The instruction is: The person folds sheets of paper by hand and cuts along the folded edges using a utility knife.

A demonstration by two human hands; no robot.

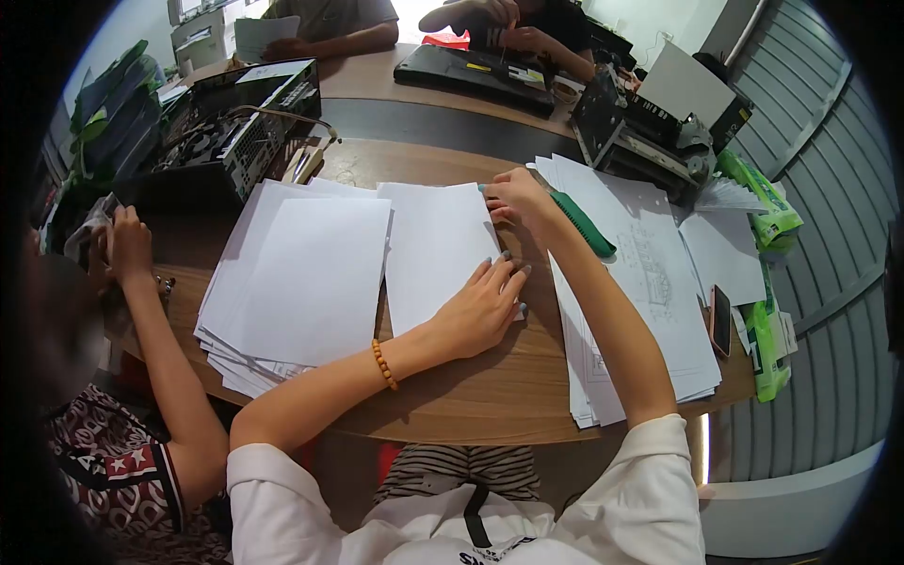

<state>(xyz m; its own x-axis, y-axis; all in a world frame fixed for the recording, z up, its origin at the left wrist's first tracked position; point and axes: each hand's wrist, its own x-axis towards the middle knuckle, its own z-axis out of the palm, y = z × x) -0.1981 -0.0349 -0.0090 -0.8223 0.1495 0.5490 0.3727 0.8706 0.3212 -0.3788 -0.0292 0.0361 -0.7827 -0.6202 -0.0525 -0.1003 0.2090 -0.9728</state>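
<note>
My left hand (478, 309), with a beaded bracelet (383, 363) on its wrist, lies flat with fingers spread over the right edge of a blank white sheet of paper (435, 247). At that sheet's top right corner, the bent fingers and thumb of my right hand (518, 200) close on the edge. A stack of white paper (315, 273) lies left of the sheet. Under my right forearm is another stack of papers, with printed drawings (640, 292). A long green object (584, 226) rests on this stack, partly behind the forearm.
An opened computer case (235, 141) stands back left; a person's hand (129, 243) is near it. Across the table, another person's hands work over a black laptop (476, 77). Black equipment (650, 141) stands back right. A phone (720, 320) and green packets (765, 198) lie along the right edge.
</note>
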